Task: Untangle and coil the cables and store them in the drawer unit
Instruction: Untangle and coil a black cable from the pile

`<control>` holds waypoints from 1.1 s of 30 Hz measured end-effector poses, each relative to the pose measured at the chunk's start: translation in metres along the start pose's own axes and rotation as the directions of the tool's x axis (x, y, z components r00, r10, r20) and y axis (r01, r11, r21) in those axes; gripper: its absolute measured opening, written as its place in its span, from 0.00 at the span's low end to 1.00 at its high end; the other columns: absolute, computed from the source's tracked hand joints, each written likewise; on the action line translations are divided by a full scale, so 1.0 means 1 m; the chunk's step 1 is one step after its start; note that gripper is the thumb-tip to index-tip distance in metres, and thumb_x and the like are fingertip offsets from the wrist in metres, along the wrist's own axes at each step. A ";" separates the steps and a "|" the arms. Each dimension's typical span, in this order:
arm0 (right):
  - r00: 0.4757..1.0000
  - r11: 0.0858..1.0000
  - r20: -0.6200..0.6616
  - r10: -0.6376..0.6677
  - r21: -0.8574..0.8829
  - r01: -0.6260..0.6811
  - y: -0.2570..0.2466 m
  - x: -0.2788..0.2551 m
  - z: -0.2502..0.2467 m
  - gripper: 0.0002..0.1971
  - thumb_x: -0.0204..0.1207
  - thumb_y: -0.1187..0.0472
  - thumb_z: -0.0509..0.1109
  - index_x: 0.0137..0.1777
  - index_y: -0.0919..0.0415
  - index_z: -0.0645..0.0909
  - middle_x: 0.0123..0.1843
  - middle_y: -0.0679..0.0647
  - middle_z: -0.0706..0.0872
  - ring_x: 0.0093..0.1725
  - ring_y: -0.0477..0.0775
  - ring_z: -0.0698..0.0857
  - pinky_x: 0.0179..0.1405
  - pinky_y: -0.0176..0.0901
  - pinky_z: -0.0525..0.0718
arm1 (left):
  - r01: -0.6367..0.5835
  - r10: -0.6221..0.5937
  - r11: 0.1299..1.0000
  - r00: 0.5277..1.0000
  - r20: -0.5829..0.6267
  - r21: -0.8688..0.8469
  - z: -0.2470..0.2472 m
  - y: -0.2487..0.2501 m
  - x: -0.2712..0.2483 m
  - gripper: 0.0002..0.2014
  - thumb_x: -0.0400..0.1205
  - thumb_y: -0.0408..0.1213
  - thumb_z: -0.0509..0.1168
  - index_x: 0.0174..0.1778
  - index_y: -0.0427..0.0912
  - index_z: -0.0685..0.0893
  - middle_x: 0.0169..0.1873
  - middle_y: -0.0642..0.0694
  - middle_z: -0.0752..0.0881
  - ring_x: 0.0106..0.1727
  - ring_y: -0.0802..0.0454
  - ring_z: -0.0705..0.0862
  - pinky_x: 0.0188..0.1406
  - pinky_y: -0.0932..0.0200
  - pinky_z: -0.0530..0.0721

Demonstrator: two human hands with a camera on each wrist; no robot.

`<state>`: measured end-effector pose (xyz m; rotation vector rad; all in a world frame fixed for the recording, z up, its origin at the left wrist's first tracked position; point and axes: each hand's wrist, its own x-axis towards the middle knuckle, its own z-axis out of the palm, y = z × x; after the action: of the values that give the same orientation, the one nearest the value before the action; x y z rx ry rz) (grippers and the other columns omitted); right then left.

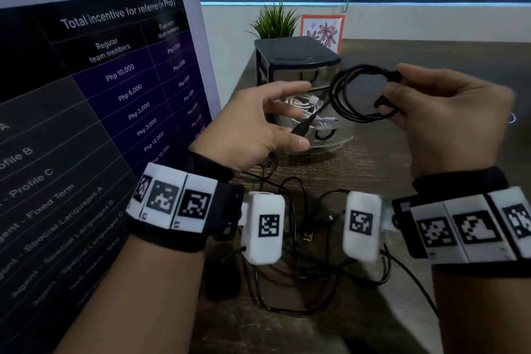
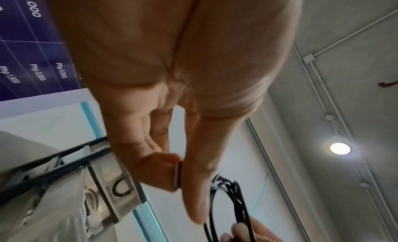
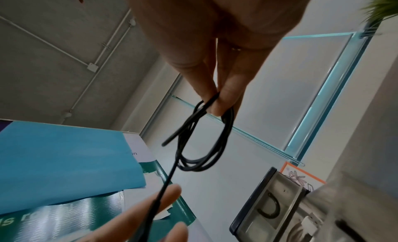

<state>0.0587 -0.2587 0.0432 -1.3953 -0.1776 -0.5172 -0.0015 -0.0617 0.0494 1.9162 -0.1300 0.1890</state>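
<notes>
- Black cable coil point(image 1: 356, 93): thin, round, matte rubber-like lead wound into several loose loops. You hold it in the air in front of the drawer unit; it looks nearly finished, with one short tail left.
- Right hand point(image 1: 448, 118): your thumb and fingers pinch the coil's right side, gathering the loops.
- Left hand point(image 1: 258, 126): fingers spread and relaxed, thumb extended. The coil's free plug end point(image 1: 301, 128) lies across the palm; no closed grip shows in the head view.
- Drawer unit point(image 1: 298, 66): small tower with dark plastic frame and lid and translucent clear drawers with dark U-shaped pulls, standing near the table's far left corner.
- Open middle drawer point(image 1: 324, 121): pulled out, already holding a coiled white cable point(image 1: 304, 103), glossy and smooth. One cable at least seems stored.
- Tangled black cables point(image 1: 298, 238): thin leads with a USB plug, lying in loose overlapping loops on the table near its front edge, below your wrists. These are left to untangle and coil.
- Table point(image 1: 402, 158): dark wood-grain top.
- Remaining, by my judgement: wrap in the tail, drop this coil in a drawer, then clear the pile.
</notes>
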 end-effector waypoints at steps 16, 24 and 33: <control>0.955 0.998 0.297 0.026 -0.061 -0.008 0.000 -0.018 0.022 0.09 0.70 0.65 0.80 0.45 0.50 0.91 0.42 0.52 0.93 0.42 0.49 0.92 0.36 0.42 0.88 | 0.040 -0.046 0.978 0.999 -0.024 -0.206 0.013 0.003 0.005 0.10 0.85 0.37 0.66 0.61 0.41 0.80 0.40 0.44 0.91 0.40 0.43 0.91 0.36 0.56 0.88; 0.883 0.960 0.448 0.141 0.156 -0.233 -0.009 -0.024 0.025 0.09 0.76 0.69 0.74 0.54 0.58 0.87 0.46 0.57 0.92 0.43 0.52 0.89 0.36 0.40 0.83 | -0.030 0.005 0.969 0.995 -0.102 -0.246 0.011 0.006 0.005 0.06 0.90 0.36 0.57 0.51 0.44 0.79 0.29 0.49 0.77 0.27 0.52 0.81 0.30 0.55 0.80; 0.801 0.924 0.582 0.139 0.215 -0.317 -0.018 -0.026 0.023 0.14 0.78 0.68 0.70 0.63 0.62 0.81 0.41 0.57 0.91 0.43 0.54 0.91 0.39 0.40 0.86 | -0.025 -0.020 0.947 0.991 -0.134 -0.320 0.014 0.012 0.002 0.08 0.91 0.37 0.55 0.55 0.47 0.80 0.26 0.55 0.79 0.31 0.60 0.78 0.27 0.61 0.79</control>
<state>0.0315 -0.2318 0.0529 -1.2080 -0.5330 0.1420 -0.0003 -0.0791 0.0561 1.5728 -0.0670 0.2818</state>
